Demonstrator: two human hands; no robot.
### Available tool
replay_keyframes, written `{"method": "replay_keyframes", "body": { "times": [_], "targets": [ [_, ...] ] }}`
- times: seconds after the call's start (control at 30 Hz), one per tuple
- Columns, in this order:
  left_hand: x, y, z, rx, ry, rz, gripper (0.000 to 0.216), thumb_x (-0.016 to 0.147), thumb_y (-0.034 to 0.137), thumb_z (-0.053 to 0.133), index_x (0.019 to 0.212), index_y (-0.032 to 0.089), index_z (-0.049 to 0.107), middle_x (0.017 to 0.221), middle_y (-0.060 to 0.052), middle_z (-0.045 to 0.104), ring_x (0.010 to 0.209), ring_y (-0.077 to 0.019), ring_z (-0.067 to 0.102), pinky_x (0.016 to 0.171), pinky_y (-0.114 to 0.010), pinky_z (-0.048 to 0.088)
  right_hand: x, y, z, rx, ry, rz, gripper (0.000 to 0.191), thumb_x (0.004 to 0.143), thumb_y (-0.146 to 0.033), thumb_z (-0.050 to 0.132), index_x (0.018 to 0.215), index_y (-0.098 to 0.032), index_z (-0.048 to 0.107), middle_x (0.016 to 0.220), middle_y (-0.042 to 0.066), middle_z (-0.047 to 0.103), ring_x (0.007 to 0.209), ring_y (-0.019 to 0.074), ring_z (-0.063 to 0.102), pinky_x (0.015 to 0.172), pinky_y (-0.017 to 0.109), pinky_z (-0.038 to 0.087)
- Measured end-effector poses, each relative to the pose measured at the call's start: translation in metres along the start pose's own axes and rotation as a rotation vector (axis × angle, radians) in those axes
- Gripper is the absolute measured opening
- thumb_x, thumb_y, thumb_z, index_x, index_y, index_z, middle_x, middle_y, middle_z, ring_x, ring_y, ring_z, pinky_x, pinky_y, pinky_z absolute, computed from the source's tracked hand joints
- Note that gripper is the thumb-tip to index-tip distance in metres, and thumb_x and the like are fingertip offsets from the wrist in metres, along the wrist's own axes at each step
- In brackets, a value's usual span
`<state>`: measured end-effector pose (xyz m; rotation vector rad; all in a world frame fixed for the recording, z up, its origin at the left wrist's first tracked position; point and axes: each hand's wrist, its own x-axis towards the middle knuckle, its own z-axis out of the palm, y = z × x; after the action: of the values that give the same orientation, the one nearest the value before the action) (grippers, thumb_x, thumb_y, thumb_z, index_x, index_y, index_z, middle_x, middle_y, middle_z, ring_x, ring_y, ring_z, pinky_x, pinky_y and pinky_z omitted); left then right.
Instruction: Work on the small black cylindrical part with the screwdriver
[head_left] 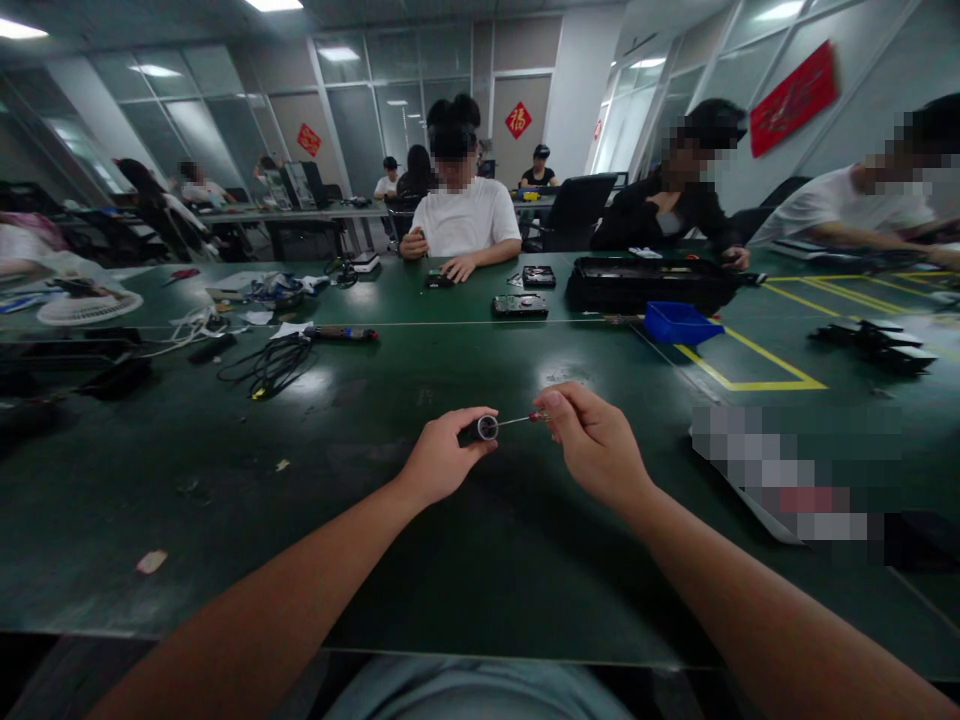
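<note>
My left hand (444, 455) is closed around a small dark cylinder (487, 428) with a pale ring at its end, which faces right. Between the fingers and thumb of my right hand (598, 440) is a screwdriver (537, 416) with a reddish handle. Its thin metal shaft points left, and the tip is at the cylinder's ringed end; whether it touches or goes inside I cannot tell. Both hands are above the green table (480, 590), near its front edge. What kind of thing the cylinder is does not show.
Left of centre lie a coiled black cable (274, 365) and a dark pen-like tool (341, 334). Hard drives (520, 305), a blue bin (681, 323) and a long black case (652, 285) stand farther back. A co-worker (465, 220) sits opposite; others sit at right.
</note>
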<state>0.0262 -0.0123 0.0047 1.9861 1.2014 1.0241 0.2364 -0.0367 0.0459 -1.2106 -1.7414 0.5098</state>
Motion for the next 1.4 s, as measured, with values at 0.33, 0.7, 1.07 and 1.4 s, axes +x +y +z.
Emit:
{"method": "replay_keyframes", "body": {
  "times": [0.33, 0.7, 1.07, 1.4],
  "targets": [
    [0.0, -0.002, 0.0, 0.02, -0.013, 0.013, 0.04, 0.081, 0.014, 0.074, 0.119, 0.026, 0.069, 0.121, -0.003, 0.071, 0.115, -0.0227, 0.064, 0.107, -0.041, 0.047, 0.0, 0.003, 0.001, 0.038, -0.05, 0.022, 0.021, 0.1, -0.04, 0.045, 0.097, -0.025, 0.06, 0.069, -0.001, 0.058, 0.065, 0.0181, 0.057, 0.061, 0.032, 0.041],
    [0.0, 0.003, -0.002, 0.006, -0.005, 0.013, 0.039, 0.082, 0.014, 0.073, 0.12, 0.024, 0.069, 0.122, -0.004, 0.07, 0.117, -0.0224, 0.063, 0.108, -0.04, 0.045, 0.006, 0.007, 0.008, 0.375, 0.045, 0.161, 0.024, 0.095, -0.045, 0.057, 0.092, -0.022, 0.064, 0.078, 0.002, 0.066, 0.075, 0.0184, 0.064, 0.075, 0.036, 0.051],
    [0.0, -0.001, -0.001, 0.016, -0.037, 0.064, 0.042, 0.082, 0.017, 0.075, 0.123, 0.027, 0.068, 0.12, -0.003, 0.07, 0.113, -0.0221, 0.063, 0.104, -0.039, 0.046, 0.012, 0.019, 0.017, 0.874, 0.132, 0.531, 0.031, 0.081, -0.05, 0.073, 0.081, -0.02, 0.064, 0.068, -0.001, 0.06, 0.062, 0.0142, 0.057, 0.061, 0.03, 0.053],
    [-0.001, 0.001, -0.002, 0.031, -0.049, 0.054, 0.042, 0.083, 0.02, 0.076, 0.123, 0.029, 0.067, 0.119, -0.001, 0.07, 0.112, -0.0216, 0.063, 0.101, -0.038, 0.047, 0.006, 0.018, 0.014, 0.385, 0.162, 0.199, 0.027, 0.097, -0.048, 0.052, 0.094, -0.022, 0.06, 0.08, 0.002, 0.065, 0.071, 0.0172, 0.062, 0.072, 0.036, 0.052]
  ]
}}
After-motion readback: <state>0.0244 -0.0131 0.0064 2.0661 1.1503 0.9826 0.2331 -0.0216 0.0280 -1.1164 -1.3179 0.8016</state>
